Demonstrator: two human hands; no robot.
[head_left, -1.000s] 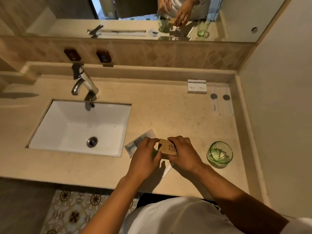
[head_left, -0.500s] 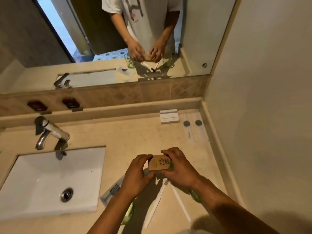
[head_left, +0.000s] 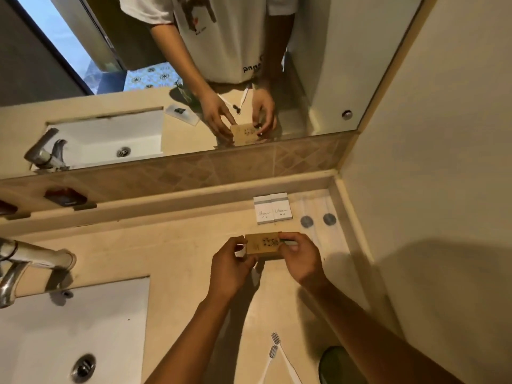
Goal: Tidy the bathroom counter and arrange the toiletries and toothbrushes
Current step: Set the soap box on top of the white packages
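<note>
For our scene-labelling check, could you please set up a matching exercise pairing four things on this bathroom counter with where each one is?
Things:
1. brown box
2. white boxes
3. toothbrushes
4. faucet

Places:
A. lying flat on the counter, near its front edge
B. at the left, over the sink
C. held between the left hand and the right hand
D. side by side at the back of the counter

Pairs: 1-C, 2-D, 3-A, 4-B

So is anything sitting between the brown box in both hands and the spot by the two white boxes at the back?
Nothing visible. Both the left hand and right hand hold the brown box just in front of the white boxes, and the counter strip between them is bare.
</note>
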